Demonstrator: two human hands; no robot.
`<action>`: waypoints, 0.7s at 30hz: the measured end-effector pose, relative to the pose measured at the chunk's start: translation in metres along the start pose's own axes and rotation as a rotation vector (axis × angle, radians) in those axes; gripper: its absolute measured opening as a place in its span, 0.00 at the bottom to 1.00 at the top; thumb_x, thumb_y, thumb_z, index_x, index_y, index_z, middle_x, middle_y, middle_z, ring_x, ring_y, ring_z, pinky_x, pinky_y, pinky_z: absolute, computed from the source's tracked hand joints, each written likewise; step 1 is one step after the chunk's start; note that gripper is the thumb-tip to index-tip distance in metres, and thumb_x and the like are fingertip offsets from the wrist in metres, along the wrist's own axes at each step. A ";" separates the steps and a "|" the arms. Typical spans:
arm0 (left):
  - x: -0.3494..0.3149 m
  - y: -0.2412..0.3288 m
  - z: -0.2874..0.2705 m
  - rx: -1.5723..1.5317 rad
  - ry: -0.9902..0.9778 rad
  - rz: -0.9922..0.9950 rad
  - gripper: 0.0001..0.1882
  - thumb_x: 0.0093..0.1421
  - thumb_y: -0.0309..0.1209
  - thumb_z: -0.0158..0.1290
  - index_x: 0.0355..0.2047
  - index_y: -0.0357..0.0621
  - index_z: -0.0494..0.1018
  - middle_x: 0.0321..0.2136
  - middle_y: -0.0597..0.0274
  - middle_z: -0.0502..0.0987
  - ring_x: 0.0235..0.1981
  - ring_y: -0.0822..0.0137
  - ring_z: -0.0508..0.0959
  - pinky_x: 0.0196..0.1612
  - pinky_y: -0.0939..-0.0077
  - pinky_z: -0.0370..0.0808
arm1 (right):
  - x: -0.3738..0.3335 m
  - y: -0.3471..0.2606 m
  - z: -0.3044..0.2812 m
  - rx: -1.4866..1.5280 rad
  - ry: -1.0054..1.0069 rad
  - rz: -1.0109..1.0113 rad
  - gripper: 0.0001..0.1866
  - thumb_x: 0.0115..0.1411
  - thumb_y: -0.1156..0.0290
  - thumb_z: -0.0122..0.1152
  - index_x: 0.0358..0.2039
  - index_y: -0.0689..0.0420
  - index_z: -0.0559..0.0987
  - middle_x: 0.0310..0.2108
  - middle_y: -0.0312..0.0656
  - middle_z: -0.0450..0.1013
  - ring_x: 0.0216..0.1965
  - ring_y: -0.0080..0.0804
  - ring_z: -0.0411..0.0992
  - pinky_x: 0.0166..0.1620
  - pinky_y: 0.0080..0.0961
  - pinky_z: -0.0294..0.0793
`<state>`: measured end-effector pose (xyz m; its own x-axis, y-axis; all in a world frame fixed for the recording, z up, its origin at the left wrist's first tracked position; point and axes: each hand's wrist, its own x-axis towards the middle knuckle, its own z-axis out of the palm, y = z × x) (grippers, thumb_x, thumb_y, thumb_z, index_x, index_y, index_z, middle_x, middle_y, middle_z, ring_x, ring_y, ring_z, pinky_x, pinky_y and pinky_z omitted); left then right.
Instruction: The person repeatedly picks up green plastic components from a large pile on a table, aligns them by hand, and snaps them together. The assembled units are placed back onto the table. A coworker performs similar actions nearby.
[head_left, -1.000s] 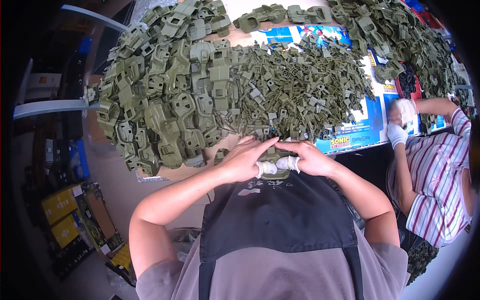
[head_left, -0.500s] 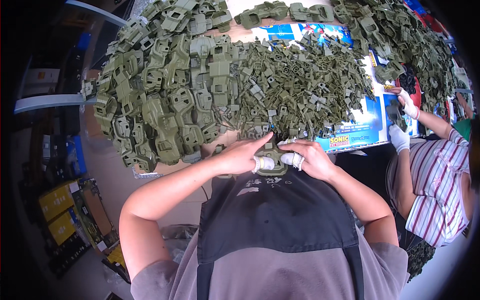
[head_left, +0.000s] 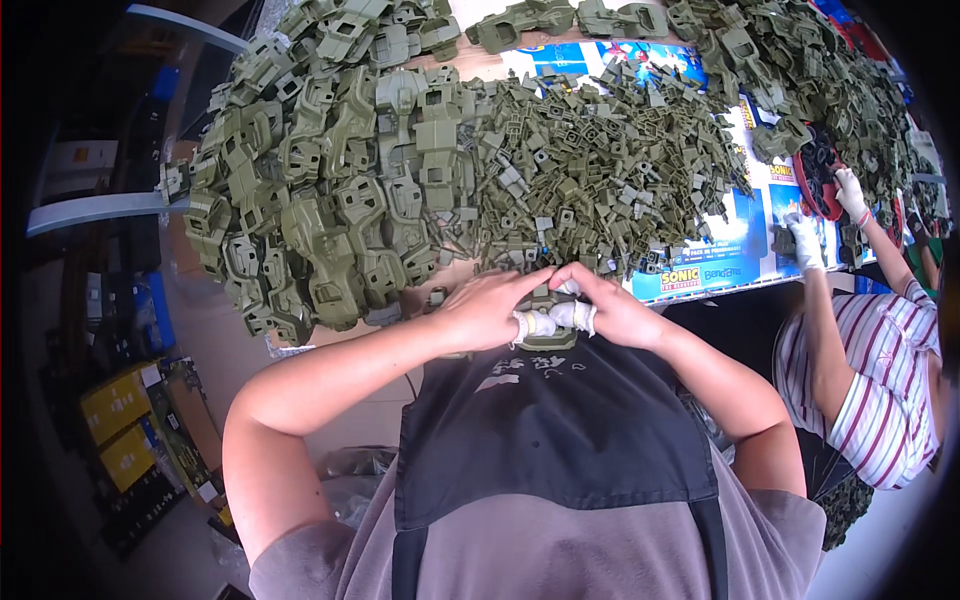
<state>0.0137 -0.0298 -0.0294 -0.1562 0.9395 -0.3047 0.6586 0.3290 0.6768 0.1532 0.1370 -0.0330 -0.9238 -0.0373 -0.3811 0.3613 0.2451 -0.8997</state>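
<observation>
An olive-green plastic toy vehicle body (head_left: 553,342) lies at the table's near edge, in front of my dark apron. My left hand (head_left: 487,309) presses it from the left, its white-covered thumb on the near part. From the other side my right hand (head_left: 612,312) grips it, thumb also in a white cover and index finger bent over the far part. The two thumbs almost meet, and the fingertips come together over the body, hiding most of it. Whether a small part sits under the fingertips I cannot tell. Just beyond is a heap of small green plastic parts (head_left: 590,165).
Rows of green vehicle bodies (head_left: 325,240) are stacked at the left, with more (head_left: 760,60) at the far right. Printed blue cardboard (head_left: 735,240) lies under the heap. To the right, a co-worker's gloved hands (head_left: 852,195) work beside a red tray (head_left: 806,180) of black parts.
My fingertips have drawn together over the vehicle body, my right index finger bending and my thumbs moving closer. The co-worker's gloved hands have moved apart, the right one toward the red tray.
</observation>
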 end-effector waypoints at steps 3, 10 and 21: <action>0.002 0.005 -0.009 -0.066 -0.118 -0.093 0.31 0.53 0.33 0.49 0.58 0.48 0.58 0.39 0.45 0.74 0.39 0.48 0.75 0.43 0.57 0.71 | -0.007 -0.001 0.005 -0.349 0.037 -0.103 0.25 0.51 0.81 0.46 0.52 0.63 0.65 0.48 0.56 0.67 0.52 0.51 0.65 0.54 0.38 0.64; 0.016 -0.013 -0.001 -0.315 -0.224 -0.137 0.34 0.52 0.38 0.54 0.59 0.50 0.57 0.42 0.47 0.75 0.44 0.51 0.74 0.49 0.61 0.68 | 0.017 0.020 -0.005 0.289 -0.096 0.164 0.23 0.54 0.73 0.57 0.51 0.66 0.70 0.48 0.48 0.71 0.47 0.29 0.70 0.51 0.23 0.67; -0.025 -0.027 -0.058 -0.842 0.000 -0.209 0.53 0.46 0.40 0.62 0.65 0.50 0.41 0.62 0.51 0.51 0.60 0.58 0.57 0.61 0.65 0.54 | 0.008 0.029 -0.048 0.345 -0.006 0.157 0.24 0.54 0.65 0.63 0.50 0.61 0.72 0.45 0.42 0.72 0.44 0.26 0.70 0.48 0.22 0.68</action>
<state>-0.0426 -0.0563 -0.0012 -0.2129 0.8522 -0.4780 -0.1480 0.4554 0.8779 0.1501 0.1905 -0.0518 -0.8533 -0.0310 -0.5205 0.5209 -0.0921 -0.8486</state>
